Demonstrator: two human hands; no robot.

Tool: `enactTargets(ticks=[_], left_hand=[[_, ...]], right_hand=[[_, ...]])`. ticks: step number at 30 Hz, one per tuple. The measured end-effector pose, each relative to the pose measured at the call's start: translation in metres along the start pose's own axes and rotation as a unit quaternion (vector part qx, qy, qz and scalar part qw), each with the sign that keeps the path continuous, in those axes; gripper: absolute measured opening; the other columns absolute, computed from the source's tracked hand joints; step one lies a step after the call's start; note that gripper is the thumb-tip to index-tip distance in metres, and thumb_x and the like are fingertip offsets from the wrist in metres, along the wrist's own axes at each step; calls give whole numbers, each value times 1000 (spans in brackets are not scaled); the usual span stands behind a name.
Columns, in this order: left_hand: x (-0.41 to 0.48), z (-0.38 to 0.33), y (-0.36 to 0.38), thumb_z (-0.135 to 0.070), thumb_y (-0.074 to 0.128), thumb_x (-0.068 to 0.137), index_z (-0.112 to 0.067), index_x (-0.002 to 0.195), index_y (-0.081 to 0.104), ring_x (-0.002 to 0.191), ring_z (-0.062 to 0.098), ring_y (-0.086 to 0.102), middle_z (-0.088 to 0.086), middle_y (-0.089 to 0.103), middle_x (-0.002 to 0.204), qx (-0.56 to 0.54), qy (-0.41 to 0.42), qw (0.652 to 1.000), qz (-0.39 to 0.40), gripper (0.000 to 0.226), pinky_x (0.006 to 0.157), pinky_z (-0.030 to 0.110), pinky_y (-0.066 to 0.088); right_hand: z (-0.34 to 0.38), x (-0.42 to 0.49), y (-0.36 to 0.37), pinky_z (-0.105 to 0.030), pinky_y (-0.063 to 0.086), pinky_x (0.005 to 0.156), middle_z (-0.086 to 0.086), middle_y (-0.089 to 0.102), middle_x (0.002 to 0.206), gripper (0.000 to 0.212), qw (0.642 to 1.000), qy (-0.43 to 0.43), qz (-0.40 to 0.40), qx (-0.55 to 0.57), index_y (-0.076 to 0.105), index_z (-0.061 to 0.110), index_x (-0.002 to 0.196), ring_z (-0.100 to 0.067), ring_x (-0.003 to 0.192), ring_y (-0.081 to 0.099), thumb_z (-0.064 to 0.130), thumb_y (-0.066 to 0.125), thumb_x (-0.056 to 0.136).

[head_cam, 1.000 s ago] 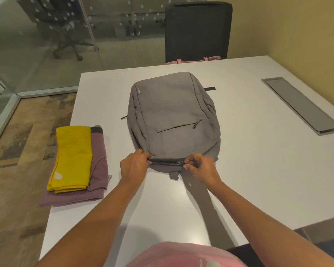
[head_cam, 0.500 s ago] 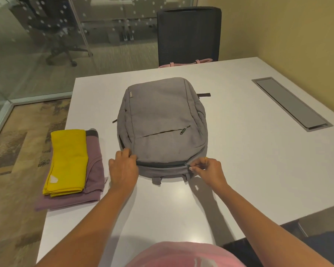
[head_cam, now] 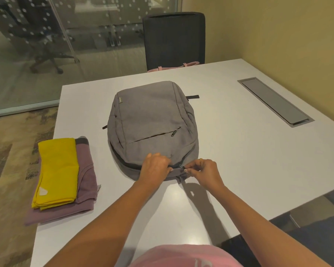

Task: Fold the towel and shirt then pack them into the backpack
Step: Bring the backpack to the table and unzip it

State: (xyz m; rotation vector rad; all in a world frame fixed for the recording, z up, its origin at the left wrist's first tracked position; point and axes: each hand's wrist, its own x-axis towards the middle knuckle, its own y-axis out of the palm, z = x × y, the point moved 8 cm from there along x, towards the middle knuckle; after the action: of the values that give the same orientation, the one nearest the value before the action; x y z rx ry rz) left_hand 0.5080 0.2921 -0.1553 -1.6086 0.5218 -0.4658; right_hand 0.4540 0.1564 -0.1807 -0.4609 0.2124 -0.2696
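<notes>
A grey backpack (head_cam: 152, 120) lies flat on the white table (head_cam: 239, 160), its top end toward me. Its main zipper shows a dark gap along the left near edge. My left hand (head_cam: 155, 166) grips the backpack's near rim beside the zipper. My right hand (head_cam: 204, 170) pinches the zipper pull just to the right of it. To the left lies a folded yellow towel (head_cam: 56, 170) on top of a folded mauve shirt (head_cam: 85, 182), near the table's left edge.
A black chair (head_cam: 175, 39) stands at the far side with a pink strap (head_cam: 174, 66) at the table edge. A grey cable hatch (head_cam: 274, 102) is set into the table at the right. A glass wall stands behind at the left.
My left hand has shifted right along the backpack's near rim toward my right hand. The dark zipper gap now shows to the left of my hands. The view has shifted.
</notes>
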Motion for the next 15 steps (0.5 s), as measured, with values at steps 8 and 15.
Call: enactTargets(ticks=[8, 15], left_hand=[[-16, 20, 4, -33, 59, 89, -18, 100, 71, 94, 21, 62, 3, 71, 95, -46, -25, 998, -18, 23, 84, 28, 39], [-40, 50, -9, -34, 64, 85, -21, 99, 73, 92, 19, 65, 0, 73, 95, -90, -81, 992, -37, 21, 72, 20, 40]], right_hand=[[3, 3, -3, -4, 45, 59, 6, 64, 64, 6, 1000, 0, -9, -10, 72, 2, 83, 9, 53, 58, -2, 68, 80], [3, 11, -11, -1, 42, 57, 9, 61, 66, 6, 999, 7, -40, 17, 70, 1, 83, 13, 53, 56, -3, 68, 79]])
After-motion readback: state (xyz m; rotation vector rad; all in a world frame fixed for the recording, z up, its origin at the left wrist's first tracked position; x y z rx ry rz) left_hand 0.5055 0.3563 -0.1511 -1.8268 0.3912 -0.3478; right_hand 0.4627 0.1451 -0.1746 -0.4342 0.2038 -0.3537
